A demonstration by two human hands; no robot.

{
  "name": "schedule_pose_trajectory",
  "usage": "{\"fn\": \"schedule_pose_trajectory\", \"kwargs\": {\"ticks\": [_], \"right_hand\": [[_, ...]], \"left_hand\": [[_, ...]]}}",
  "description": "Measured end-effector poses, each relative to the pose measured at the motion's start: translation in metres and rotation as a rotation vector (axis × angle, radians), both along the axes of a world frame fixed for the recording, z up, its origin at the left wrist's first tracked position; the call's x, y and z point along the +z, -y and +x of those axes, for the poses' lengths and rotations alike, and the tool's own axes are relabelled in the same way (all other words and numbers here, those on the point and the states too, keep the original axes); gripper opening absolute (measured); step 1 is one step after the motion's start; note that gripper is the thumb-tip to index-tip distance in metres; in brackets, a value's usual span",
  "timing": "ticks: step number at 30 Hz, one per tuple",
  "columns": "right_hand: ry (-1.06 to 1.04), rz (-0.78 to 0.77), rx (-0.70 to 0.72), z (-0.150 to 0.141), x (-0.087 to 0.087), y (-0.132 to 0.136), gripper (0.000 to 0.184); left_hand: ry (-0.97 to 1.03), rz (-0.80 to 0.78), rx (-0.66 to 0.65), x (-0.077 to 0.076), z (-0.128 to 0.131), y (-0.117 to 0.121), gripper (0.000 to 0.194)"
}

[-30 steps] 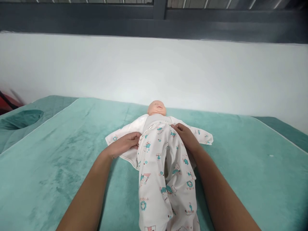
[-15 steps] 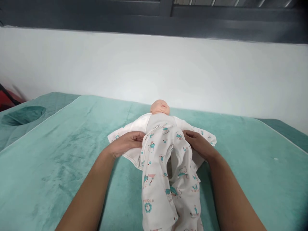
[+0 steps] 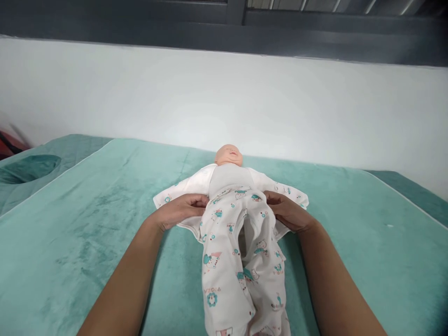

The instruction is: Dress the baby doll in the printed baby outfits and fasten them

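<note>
A baby doll [image 3: 228, 154] lies face up with its head toward the wall. It wears a white printed jacket [image 3: 191, 184], whose sleeves spread out to both sides. White baby pants [image 3: 227, 242] with animal prints cover its lower body, and a slit shows between the legs. My left hand [image 3: 185, 208] pinches the pants' waist at the left side. At the opposite side, my right hand [image 3: 285, 210] has its fingers closed on the waist too. Both sets of fingertips are partly hidden by the cloth.
A green plush cover [image 3: 87, 224] spreads under the doll. Behind it rises a white wall [image 3: 224, 98] with a dark frame [image 3: 157, 28] above. A round green hollow [image 3: 31, 168] and a red object [image 3: 10, 144] are at the far left.
The waist of the pants has slid slightly down from the doll's chest, baring more grey cloth. Both hands keep hold at the sides. The whole view has shifted a little.
</note>
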State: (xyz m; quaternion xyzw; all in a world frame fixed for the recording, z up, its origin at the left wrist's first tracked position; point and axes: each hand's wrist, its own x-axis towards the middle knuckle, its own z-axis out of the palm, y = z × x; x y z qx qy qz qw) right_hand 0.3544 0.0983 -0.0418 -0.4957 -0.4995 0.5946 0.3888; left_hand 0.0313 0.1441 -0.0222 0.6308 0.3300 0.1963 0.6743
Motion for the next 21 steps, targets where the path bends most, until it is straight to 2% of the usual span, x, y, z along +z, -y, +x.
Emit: {"fn": "schedule_pose_trajectory", "kwargs": {"ticks": [8,15,21], "right_hand": [[0.032,-0.060,-0.087,-0.0013,0.0016,0.0004,0.031],[0.085,-0.074,-0.081,-0.0035,0.0052,0.0051,0.028],[0.102,-0.068,-0.033,-0.0059,0.0044,0.0057,0.031]], "left_hand": [[-0.068,0.036,-0.076,0.0034,-0.0022,-0.0004,0.014],[-0.036,0.028,-0.124,-0.0044,-0.0012,-0.0036,0.017],[-0.125,0.107,-0.126,-0.0040,-0.0031,-0.0051,0.020]]}}
